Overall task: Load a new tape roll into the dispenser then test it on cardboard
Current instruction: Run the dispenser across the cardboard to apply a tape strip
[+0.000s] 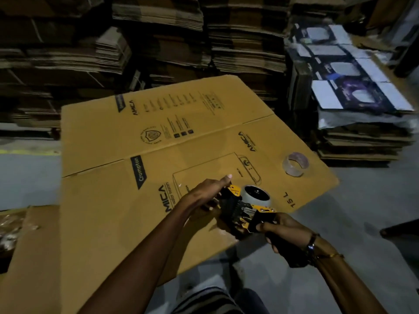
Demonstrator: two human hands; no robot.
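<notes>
A black and yellow tape dispenser (243,210) hangs just above the near edge of a large flattened cardboard box (127,200). My right hand (283,232) grips its black handle. My left hand (208,196) holds the dispenser's front end, index finger stretched forward. A grey tape roll (256,197) sits on the dispenser's spool. A second, clear tape roll (295,163) lies on the cardboard further off to the right.
Tall stacks of flattened cartons (158,41) line the back. A stack of printed blue and white cartons (353,87) stands at the right. Another cardboard sheet (29,279) lies at the near left. Grey floor (362,200) shows to the right.
</notes>
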